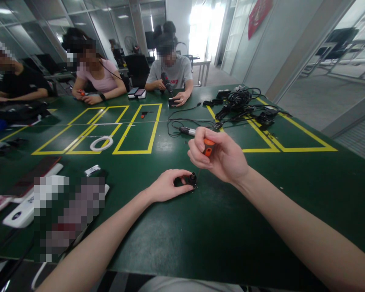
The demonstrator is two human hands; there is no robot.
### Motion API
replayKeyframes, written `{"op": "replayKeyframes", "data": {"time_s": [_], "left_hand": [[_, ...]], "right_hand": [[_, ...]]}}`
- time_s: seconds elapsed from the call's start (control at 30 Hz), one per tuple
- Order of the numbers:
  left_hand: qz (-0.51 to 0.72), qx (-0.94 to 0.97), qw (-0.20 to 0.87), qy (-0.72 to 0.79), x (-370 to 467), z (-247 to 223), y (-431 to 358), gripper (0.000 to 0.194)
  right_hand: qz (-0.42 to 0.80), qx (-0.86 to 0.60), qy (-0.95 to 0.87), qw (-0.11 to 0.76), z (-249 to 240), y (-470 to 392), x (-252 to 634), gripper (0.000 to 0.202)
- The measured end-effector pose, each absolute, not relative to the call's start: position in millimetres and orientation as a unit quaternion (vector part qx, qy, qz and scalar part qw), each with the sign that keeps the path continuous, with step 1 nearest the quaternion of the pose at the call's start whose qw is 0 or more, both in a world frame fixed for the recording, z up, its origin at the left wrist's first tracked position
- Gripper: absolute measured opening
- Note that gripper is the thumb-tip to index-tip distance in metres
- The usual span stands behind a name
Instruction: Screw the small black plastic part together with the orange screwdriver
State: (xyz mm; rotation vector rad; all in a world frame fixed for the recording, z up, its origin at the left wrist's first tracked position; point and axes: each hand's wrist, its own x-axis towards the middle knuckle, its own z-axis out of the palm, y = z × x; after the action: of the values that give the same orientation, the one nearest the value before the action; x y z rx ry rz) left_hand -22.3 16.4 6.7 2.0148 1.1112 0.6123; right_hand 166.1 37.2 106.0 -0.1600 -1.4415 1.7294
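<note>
Fingers of my left hand (170,185) pinch a small black cylindrical part (193,178) that stands on the green table (182,243). Above it and to the right, my right hand (220,154) is wrapped round an orange and dark handle (209,148), which looks like a screwdriver's. A thin shaft runs down from that hand toward the black part. Whether its tip touches the part cannot be made out.
Tangled black cables (240,101) lie at the back right, and a white tape ring (101,143) at the left. A white power strip (24,211) and blurred devices are at the near left. Several people sit across the table.
</note>
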Motion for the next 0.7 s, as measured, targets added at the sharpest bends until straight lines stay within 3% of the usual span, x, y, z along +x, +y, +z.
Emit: {"op": "replayKeyframes", "data": {"time_s": [0.23,0.5,0.7], "left_hand": [[0.235,0.788,0.37,0.432,-22.1,8.3,16.1,0.037],[0.24,0.787,0.374,0.428,-23.1,5.8,16.7,0.038],[0.236,0.786,0.375,0.43,-21.8,8.3,16.7,0.038]], "right_hand": [[0.704,-0.055,-0.555,0.44,104.0,37.1,163.1,0.043],[0.707,-0.045,-0.562,0.428,102.8,35.0,166.1,0.025],[0.677,-0.058,-0.57,0.462,105.1,36.0,162.5,0.032]]}}
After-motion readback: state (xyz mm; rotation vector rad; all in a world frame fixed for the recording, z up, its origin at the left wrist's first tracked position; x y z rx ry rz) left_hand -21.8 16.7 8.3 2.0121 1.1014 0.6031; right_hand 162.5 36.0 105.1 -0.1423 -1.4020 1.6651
